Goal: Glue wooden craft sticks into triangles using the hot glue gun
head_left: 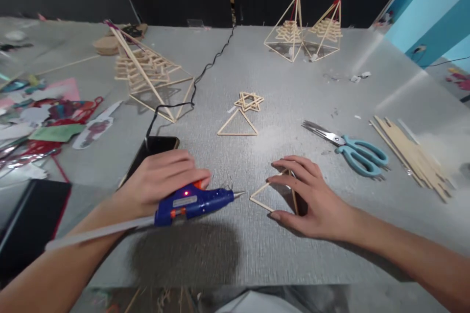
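My left hand (167, 178) is wrapped round a blue glue gun (200, 204), whose metal tip points right and whose red light is lit. The tip is close to the left corner of a small stick triangle (261, 204), with no glue visible at this size. Over that triangle rests my right hand (306, 195), thumb and fingers spread on its sides, pressing it to the table. Farther back, another stick triangle (238, 134) lies just in front of a six-pointed stick star (249, 101).
Blue-handled scissors (362, 154) and a bundle of flat sticks (414, 156) lie right. A phone (157, 145) with a black cable (209, 66) is left, near paper scraps (55, 132). Stick pyramids (147, 73) stand back left and back right (290, 34).
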A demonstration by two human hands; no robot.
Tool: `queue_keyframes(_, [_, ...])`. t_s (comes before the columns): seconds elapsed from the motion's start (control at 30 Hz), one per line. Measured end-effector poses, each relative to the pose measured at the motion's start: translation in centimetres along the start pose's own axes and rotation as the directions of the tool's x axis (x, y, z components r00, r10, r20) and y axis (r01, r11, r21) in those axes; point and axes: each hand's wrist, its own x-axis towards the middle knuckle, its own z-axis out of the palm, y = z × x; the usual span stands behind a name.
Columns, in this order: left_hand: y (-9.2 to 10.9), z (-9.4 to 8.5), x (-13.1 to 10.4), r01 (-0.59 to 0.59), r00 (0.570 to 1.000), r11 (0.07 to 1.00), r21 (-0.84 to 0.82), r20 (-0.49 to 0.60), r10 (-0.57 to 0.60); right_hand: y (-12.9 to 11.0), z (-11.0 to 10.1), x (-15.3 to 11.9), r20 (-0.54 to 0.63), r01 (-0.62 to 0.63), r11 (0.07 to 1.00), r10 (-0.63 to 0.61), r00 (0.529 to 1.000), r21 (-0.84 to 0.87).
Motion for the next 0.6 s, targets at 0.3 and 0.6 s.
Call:
queue_keyframes(0.3, [1.0, 0.4, 0.2, -0.11, 0.992, 0.973, 0.203, 0.083, 0.095, -0.2, -0.3, 0.0, 0.018, 0.001, 1.0, -0.001, 1.0, -0.014])
queue_keyframes(0.6, [1.0, 0.4, 0.0, -0.054, 0.997, 0.97, 0.235, 0.07, 0.039, -0.3, -0.6, 0.1, 0.033, 0.019, 0.999, -0.017, 0.999, -0.04])
